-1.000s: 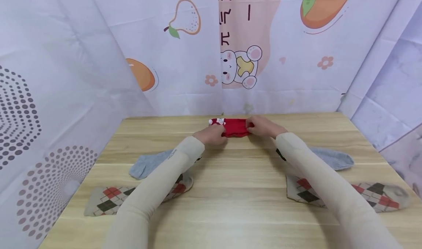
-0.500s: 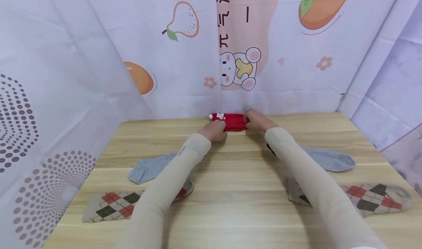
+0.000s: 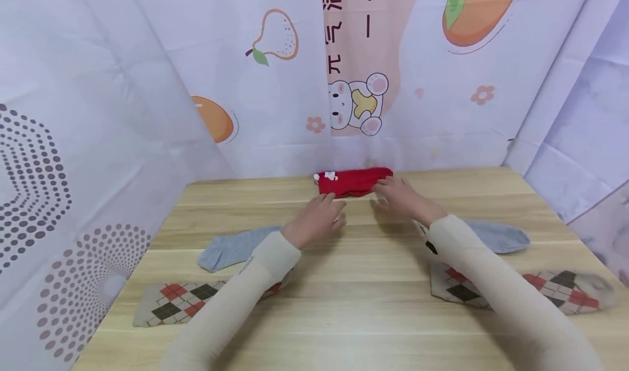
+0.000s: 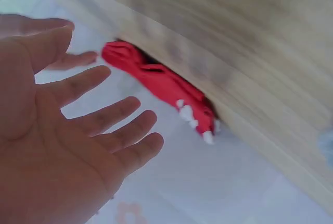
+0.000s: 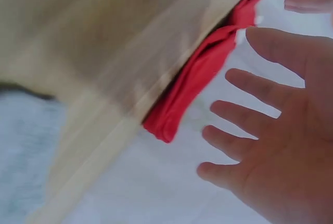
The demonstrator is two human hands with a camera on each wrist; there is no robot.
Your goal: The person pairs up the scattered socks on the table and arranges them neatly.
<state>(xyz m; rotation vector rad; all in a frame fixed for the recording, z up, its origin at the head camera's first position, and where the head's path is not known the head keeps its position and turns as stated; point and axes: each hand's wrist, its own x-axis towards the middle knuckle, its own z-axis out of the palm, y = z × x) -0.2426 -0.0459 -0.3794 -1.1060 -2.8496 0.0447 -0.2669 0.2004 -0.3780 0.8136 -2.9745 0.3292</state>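
Observation:
A red sock (image 3: 356, 182) with a white figure at its left end lies along the table's far edge. It looks layered in the left wrist view, where the red fabric (image 4: 156, 83) shows folds. Just short of its left part is my left hand (image 3: 316, 218), fingers spread and holding nothing. My right hand (image 3: 405, 200) hovers by the sock's right end with loose, extended fingers; whether a fingertip touches the fabric is hard to tell. From the right wrist, the palm and straight fingers appear apart from the sock (image 5: 200, 73).
Grey socks lie at left (image 3: 236, 249) and right (image 3: 501, 236), each partly behind a sleeve. Nearer are argyle socks at left (image 3: 172, 304) and right (image 3: 570, 292), also partly covered by the arms. A printed curtain (image 3: 275, 103) hangs directly behind the wooden table (image 3: 354, 283).
Both hands have let go of the red sock and drawn back, their fingers straightening. The sock, earlier moved slightly toward the curtain, now lies flat with its right end uncovered.

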